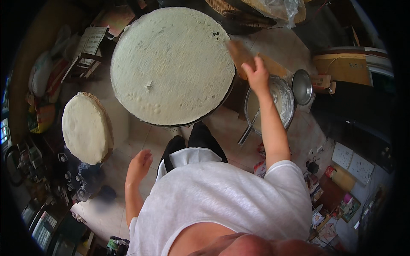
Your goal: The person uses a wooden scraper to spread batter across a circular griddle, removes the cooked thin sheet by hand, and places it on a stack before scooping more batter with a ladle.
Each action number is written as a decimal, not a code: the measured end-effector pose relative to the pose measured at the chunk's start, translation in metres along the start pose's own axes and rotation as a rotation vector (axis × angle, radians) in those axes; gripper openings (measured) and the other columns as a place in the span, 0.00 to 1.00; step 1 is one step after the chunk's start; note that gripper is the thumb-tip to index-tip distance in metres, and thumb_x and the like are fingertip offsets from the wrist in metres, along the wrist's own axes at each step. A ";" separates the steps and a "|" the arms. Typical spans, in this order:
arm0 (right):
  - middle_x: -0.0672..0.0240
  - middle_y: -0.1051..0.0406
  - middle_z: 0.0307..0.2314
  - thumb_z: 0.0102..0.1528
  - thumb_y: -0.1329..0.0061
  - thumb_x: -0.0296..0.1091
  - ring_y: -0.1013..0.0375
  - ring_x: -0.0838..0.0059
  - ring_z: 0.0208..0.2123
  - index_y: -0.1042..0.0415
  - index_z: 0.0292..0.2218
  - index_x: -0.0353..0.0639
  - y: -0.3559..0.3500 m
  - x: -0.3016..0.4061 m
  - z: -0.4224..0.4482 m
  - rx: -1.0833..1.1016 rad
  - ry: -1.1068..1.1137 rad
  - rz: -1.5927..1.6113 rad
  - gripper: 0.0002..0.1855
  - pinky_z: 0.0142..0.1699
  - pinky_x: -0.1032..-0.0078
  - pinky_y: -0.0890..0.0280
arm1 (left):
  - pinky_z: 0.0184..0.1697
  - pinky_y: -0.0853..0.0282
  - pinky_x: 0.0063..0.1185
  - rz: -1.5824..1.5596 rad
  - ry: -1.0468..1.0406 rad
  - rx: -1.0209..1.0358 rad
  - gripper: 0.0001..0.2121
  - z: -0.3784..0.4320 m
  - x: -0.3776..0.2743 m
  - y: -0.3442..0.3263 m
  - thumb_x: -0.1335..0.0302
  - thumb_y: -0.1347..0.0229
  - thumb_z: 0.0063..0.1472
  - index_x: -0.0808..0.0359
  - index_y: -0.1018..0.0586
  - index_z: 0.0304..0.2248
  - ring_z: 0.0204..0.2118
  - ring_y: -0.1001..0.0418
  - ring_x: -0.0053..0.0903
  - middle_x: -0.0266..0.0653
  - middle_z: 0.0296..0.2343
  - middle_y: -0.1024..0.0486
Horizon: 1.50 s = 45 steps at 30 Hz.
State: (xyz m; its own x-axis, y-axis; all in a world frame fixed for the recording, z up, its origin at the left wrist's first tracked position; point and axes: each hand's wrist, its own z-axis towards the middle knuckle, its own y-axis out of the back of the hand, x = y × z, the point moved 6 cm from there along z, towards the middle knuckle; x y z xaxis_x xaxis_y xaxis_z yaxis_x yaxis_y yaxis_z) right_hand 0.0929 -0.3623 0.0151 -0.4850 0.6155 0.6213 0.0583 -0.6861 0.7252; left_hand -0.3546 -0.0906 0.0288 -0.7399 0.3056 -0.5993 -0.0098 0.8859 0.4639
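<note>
A large round griddle (pixel 209 112) lies before me, covered almost to its rim by a thin, pale sheet of batter (pixel 173 67). Small bubbles dot the sheet near its lower left, and a little torn spot shows there too. My right hand (pixel 258 76) grips a brown wooden scraper (pixel 239 57), blurred, at the griddle's right edge. Below that forearm stands a metal pot (pixel 290 105) of pale batter (pixel 256 97), with a metal-handled utensil (pixel 246 132) leaning over its rim. My left hand (pixel 140 164) hangs empty by my side, fingers loosely bent.
At left, a stack of round pale flatbreads (pixel 85 128) rests on a woven-edged base. A steel bowl (pixel 301 87) stands beside the pot. A folding chair (pixel 88 48) and sacks (pixel 41 73) are at upper left. Cut wood (pixel 243 14) lies beyond the griddle.
</note>
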 end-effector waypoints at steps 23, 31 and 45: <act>0.60 0.32 0.39 0.43 0.58 0.15 0.35 0.53 0.41 0.32 0.38 0.44 -0.049 0.046 -0.082 -0.033 0.070 -0.157 0.19 0.45 0.59 0.40 | 0.39 0.29 0.24 0.151 -0.125 -0.027 0.13 -0.031 0.078 0.035 0.73 0.47 0.57 0.65 0.26 0.42 0.35 0.23 0.33 0.43 0.32 0.22; 0.62 0.31 0.38 0.45 0.49 0.21 0.33 0.59 0.41 0.31 0.38 0.43 -0.024 0.092 -0.141 0.159 0.196 0.225 0.17 0.45 0.65 0.38 | 0.39 0.29 0.23 0.125 -0.170 0.081 0.13 -0.008 0.025 -0.024 0.73 0.47 0.57 0.65 0.26 0.43 0.35 0.22 0.33 0.44 0.32 0.22; 0.64 0.31 0.42 0.53 0.51 0.27 0.28 0.66 0.41 0.39 0.49 0.41 0.223 -0.398 -0.135 -0.707 -1.025 0.625 0.22 0.39 0.67 0.30 | 0.35 0.29 0.23 0.283 -0.068 0.081 0.12 0.000 -0.043 -0.113 0.72 0.47 0.56 0.63 0.25 0.40 0.32 0.22 0.32 0.41 0.29 0.21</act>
State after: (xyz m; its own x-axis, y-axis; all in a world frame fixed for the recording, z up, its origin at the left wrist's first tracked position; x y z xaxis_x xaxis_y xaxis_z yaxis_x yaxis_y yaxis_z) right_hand 0.1810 -0.8131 -0.1107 0.3235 -0.0668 0.9439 -0.5719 -0.8085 0.1388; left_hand -0.3218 -0.2041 0.0022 -0.6591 0.5644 -0.4971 0.2464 0.7865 0.5663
